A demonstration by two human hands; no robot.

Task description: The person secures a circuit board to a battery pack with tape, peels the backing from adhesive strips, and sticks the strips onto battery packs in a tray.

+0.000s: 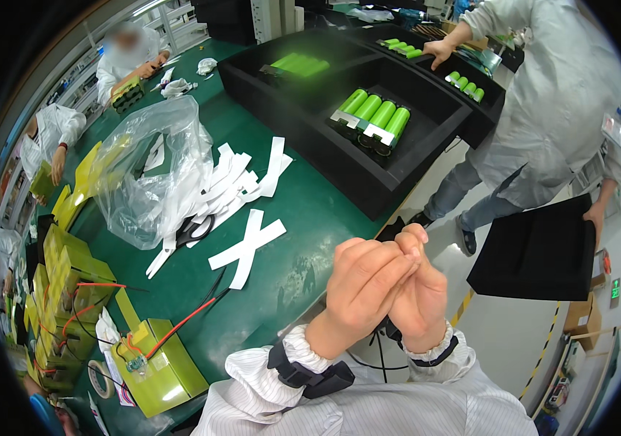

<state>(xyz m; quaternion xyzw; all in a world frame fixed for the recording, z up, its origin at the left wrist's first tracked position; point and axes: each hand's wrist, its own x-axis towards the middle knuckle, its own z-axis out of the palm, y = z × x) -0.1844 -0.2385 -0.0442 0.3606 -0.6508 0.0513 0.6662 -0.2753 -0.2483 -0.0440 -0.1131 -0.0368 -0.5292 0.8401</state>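
Observation:
My left hand (361, 287) and my right hand (422, 294) are raised together in front of me, beyond the table's near edge. Their fingers are curled and pressed against each other at the tips. Whatever may be between them is hidden or too small to make out. Two white strips (247, 248) lie crossed on the green table (281, 261), left of my hands. Behind them is a heap of similar strips (234, 178), with black-handled scissors (192, 231) at its edge. A yellow-wrapped battery pack (172, 374) with red and black wires sits at the lower left.
A clear plastic bag (139, 189) lies beside the strips. More yellow packs (70, 280) are stacked at left, near a tape roll (101, 379). A black foam tray (368, 192) holds green cells (374, 116). At right a co-worker (543, 102) carries a black foam block (532, 251).

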